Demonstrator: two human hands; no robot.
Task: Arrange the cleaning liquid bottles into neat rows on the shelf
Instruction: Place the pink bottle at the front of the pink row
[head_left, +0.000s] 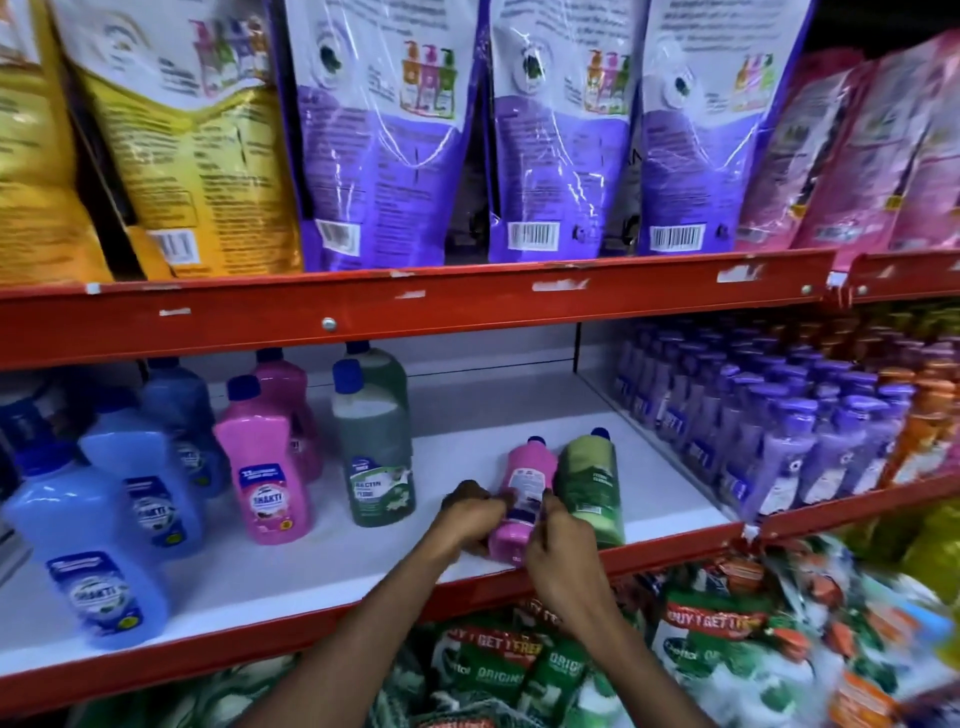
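Observation:
A small pink bottle lies on the white shelf near its front edge, cap pointing away. My left hand grips its left side and my right hand grips its lower right side. A small green bottle lies right beside it, touching. To the left stand upright rows of larger bottles: green ones, pink ones and blue ones, all with blue caps.
Purple pump bottles and orange ones fill the shelf's right part behind a divider. Refill pouches stand on the red shelf above. Packaged goods sit below. Bare white shelf lies behind the two lying bottles.

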